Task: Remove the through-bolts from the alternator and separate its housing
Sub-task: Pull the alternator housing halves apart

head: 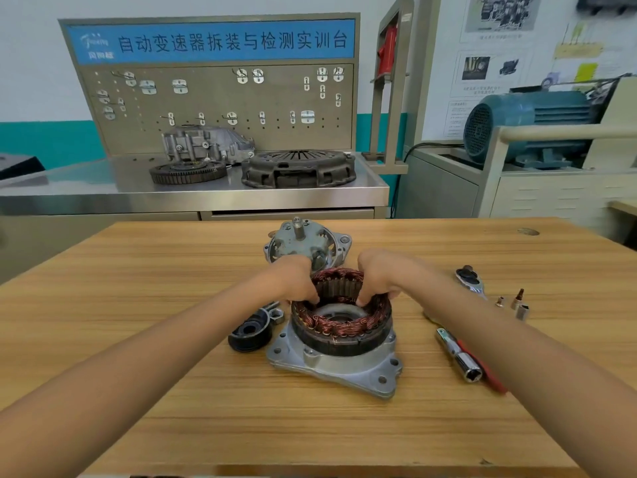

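Note:
The alternator lies in two parts on the wooden table [172, 391]. A stator ring [341, 326] with copper windings sits in the silver rear housing [331, 367] at the centre. My left hand [298, 281] grips the ring's far left rim, fingers curled over the windings. My right hand [377, 277] grips the far right rim the same way. Behind my hands stands the front housing with the rotor [306, 241], its threaded shaft pointing up.
A black pulley [249, 334] and a nut [275, 315] lie left of the housing. To the right are a ratchet head [470, 279], a socket on a red-handled driver [463, 360] and small loose bolts [517, 301]. A steel bench with clutch parts [298, 169] stands behind.

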